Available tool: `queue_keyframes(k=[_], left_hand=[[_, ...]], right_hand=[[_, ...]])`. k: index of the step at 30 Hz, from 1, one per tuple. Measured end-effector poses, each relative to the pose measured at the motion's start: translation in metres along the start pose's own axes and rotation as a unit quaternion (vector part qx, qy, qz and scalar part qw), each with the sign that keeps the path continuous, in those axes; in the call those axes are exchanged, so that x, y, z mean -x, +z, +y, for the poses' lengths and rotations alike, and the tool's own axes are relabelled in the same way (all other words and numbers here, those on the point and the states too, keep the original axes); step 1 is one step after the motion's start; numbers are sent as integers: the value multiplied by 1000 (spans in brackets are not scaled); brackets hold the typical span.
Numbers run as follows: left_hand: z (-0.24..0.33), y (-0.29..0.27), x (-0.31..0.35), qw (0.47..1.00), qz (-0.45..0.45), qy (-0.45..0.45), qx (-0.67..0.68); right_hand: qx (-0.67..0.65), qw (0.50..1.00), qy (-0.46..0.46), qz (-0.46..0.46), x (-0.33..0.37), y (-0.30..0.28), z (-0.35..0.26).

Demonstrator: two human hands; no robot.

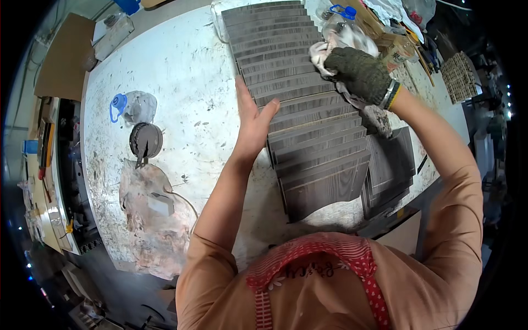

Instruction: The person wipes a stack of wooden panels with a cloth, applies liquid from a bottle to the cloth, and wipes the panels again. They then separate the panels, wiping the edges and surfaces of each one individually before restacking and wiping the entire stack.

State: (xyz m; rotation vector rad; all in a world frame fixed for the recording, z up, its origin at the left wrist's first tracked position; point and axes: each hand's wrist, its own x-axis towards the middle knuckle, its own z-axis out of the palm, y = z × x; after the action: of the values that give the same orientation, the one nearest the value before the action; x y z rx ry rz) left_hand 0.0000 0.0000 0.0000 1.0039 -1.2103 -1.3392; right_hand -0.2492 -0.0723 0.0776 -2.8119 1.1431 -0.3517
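A long row of dark grey wood-grain panels (324,190), overlapping like steps, runs from the far side of the table toward me. My bare left hand (254,121) is against the row's left edge, its fingers stretched along the side and its thumb apart over the panels. In a dark knitted glove, my right hand (360,74) is closed on a whitish, stained rag (320,58) at the row's right edge. Part of the rag is hidden beneath the glove. More dark panels (390,165) lie at the near right, partly under a stained cloth (377,121).
On the left of the white, stained table (187,110) stand a round tin (146,140) with a flat blade in it, a clear bottle with a blue cap (118,104), and a smeared plastic sheet (146,220). Another blue-capped bottle (346,14) and a woven basket (459,77) are at the far right.
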Motion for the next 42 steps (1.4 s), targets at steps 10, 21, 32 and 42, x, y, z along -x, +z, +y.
queue_keyframes(k=[10,21,32,42], left_hand=[[6,-11,-4,995,-44,9,-91],[5,0,-8,993,43,-20,-106],[18,-12,-10,995,43,-20,-93],[3,-12,-29,997,33,20,-61]], right_hand=[[-27,990,-137,37,-82,34,-89],[-67,996,56,5,-49,4,-38],[166,955,-116,216,-61,-1,-17],[-70,997,28,13,-77,18,-41]])
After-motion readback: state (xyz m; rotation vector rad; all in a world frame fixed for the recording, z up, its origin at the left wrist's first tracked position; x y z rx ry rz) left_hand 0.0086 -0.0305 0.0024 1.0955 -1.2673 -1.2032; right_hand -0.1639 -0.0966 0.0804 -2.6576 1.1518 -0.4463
